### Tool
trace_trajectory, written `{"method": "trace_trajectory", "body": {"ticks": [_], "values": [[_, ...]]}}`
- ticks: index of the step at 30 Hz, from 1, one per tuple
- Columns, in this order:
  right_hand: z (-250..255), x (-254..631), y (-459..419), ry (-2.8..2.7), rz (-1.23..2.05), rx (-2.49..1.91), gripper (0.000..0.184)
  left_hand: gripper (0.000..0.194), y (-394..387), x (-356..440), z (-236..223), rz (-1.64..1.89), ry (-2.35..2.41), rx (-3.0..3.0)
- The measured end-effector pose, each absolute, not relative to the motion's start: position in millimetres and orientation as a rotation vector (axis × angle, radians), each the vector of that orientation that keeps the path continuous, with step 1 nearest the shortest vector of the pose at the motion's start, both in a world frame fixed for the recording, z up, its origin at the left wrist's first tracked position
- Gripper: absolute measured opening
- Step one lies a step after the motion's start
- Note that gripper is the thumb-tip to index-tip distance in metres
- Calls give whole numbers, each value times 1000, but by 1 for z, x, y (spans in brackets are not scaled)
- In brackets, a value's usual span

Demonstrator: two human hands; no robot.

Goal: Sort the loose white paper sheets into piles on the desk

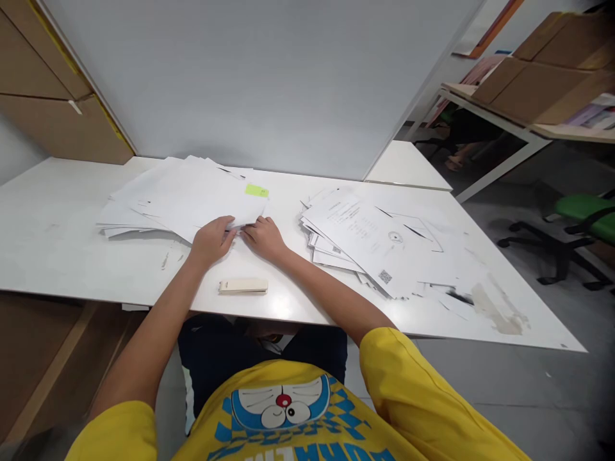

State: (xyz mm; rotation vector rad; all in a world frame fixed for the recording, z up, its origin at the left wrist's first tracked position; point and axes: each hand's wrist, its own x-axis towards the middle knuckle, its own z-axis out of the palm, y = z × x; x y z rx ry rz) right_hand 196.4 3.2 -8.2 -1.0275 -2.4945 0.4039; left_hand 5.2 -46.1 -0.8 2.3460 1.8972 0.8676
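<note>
A loose pile of white sheets [177, 195] lies on the white table [57, 224] at the left, with a green sticky note [256, 190] on its right corner. My left hand [211, 238] and my right hand [263, 237] meet at the near corner of this pile, fingers curled and pinching the sheets' edge. A second spread pile of printed papers [375, 240] lies to the right of my right hand. A cream stapler [243, 286] rests on the table just in front of my hands, untouched.
A grey partition panel [269, 83] stands along the table's far edge. Wooden cabinets [43, 96] are at the left. To the right are a shelf table with cardboard boxes [542, 77] and a green office chair [583, 218].
</note>
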Motion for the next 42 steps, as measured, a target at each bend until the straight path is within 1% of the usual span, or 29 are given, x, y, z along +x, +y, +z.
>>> {"method": "trace_trajectory", "body": {"ticks": [3, 7, 10, 13, 15, 16, 19, 20, 22, 23, 24, 26, 28, 30, 31, 32, 35, 42], "values": [[-7, 198, 3, -2428, 419, -1044, 42, 52, -46, 4, 4, 755, 1769, 2534], [-7, 201, 3, -2261, 502, -1055, 41, 49, -39, -6, 3, 737, 1800, 2575], [-6, 202, 1, -2177, 578, -949, 40, 46, -34, -12, -5, 848, 1924, 2498], [-4, 203, -1, -2132, 583, -828, 48, 42, -36, -12, -5, 1138, 2033, 2375], [3, 206, 0, -2031, 558, -834, 58, 40, -42, -10, 7, 1383, 2008, 2326], [8, 209, 1, -1955, 551, -868, 65, 39, -45, -9, 18, 1495, 1981, 2303], [30, 226, 8, -1700, 592, -960, 96, 39, -54, -2, 63, 1846, 2009, 2034], [38, 235, 10, -1628, 625, -953, 104, 40, -54, 1, 78, 1997, 1988, 1901], [51, 255, 10, -1517, 698, -874, 111, 42, -50, 8, 102, 2199, 1861, 1748], [55, 266, 9, -1481, 739, -822, 110, 44, -46, 12, 109, 2279, 1768, 1711], [56, 276, 6, -1453, 782, -774, 105, 46, -41, 17, 111, 2337, 1665, 1697], [54, 293, -2, -1379, 875, -730, 83, 52, -30, 28, 103, 2416, 1448, 1677], [47, 304, -9, -1224, 944, -753, 57, 58, -18, 38, 80, 2335, 1265, 1725], [40, 309, -12, -1068, 956, -788, 43, 60, -10, 47, 52, 2238, 1171, 1723], [37, 309, -12, -1020, 954, -797, 40, 67, -7, 51, 39, 2210, 1143, 1692], [35, 309, -11, -997, 954, -800, 39, 71, -5, 53, 28, 2107, 1172, 1711], [29, 306, -5, -985, 978, -807, 39, 74, -4, 57, 7, 1913, 1362, 1722], [18, 297, -1, -870, 1148, -820, 38, 75, -10, 58, 2, 1801, 1514, 1807]]}}
